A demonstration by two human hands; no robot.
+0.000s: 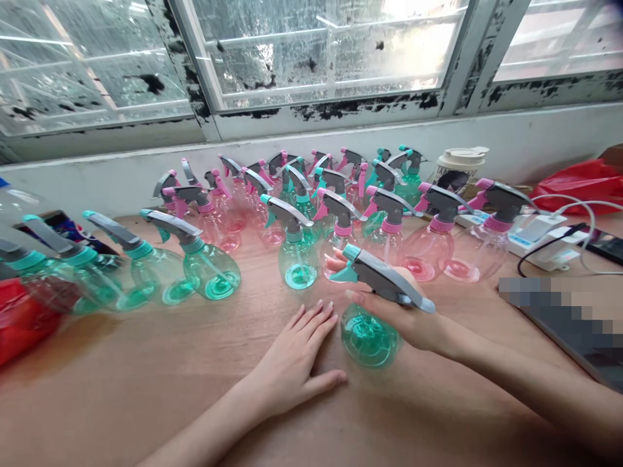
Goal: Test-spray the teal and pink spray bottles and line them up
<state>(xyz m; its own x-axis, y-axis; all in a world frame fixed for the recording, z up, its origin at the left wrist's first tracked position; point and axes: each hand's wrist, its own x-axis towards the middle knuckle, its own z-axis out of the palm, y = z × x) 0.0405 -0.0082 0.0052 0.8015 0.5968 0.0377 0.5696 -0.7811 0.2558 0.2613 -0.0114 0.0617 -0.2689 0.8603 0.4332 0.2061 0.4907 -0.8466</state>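
Observation:
My right hand (396,311) is wrapped round the neck of a green spray bottle (370,340), just under its grey and teal trigger head. The bottle tilts a little; whether its base touches the table I cannot tell. My left hand (302,353) lies flat on the wooden table (195,395), fingers spread, left of that bottle and apart from it. Just beyond my hands stands another green spray bottle (298,259). To its right is a row of pink spray bottles, the nearest being a clear pink one (335,250), partly hidden behind my right hand.
More green spray bottles (211,269) line the left, by a red plastic bag (24,324). Several pink and green ones crowd the back below the window. At right are a lidded cup (457,172), a power strip (545,240) with cables and a dark, partly blurred device (559,324).

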